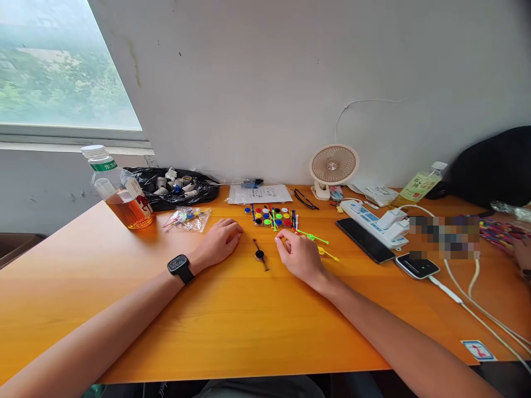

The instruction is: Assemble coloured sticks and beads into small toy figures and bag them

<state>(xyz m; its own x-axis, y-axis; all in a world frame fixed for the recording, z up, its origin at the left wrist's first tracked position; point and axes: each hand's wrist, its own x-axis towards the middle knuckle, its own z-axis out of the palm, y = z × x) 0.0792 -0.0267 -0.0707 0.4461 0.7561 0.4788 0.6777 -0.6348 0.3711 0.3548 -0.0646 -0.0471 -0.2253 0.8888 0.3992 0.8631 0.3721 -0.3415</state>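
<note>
A: Noticed what about the fingers in the head view?

B: Saw the left hand (219, 243) resting on the table (186, 331), fingers loosely curled. Saw the right hand (301, 257) curled more tightly, thumb against the bent fingers. Could not tell about anything tucked inside either curl.

A: And found what between them?

B: Found a dark stick with a round centre (259, 255), slightly blurred, apart from both hands. Spotted a green stick (317, 239) and a yellow arrow (328, 254) just beside the right hand, coloured discs (279, 216) beyond.

A: Looked farther out?

B: Yes. Made out a clear packet (189, 218) and a bottle of amber liquid (130, 207) to the left, a phone (365, 240) and a power strip (373, 224) to the right, a fan (334, 165) by the wall (249, 83).
</note>
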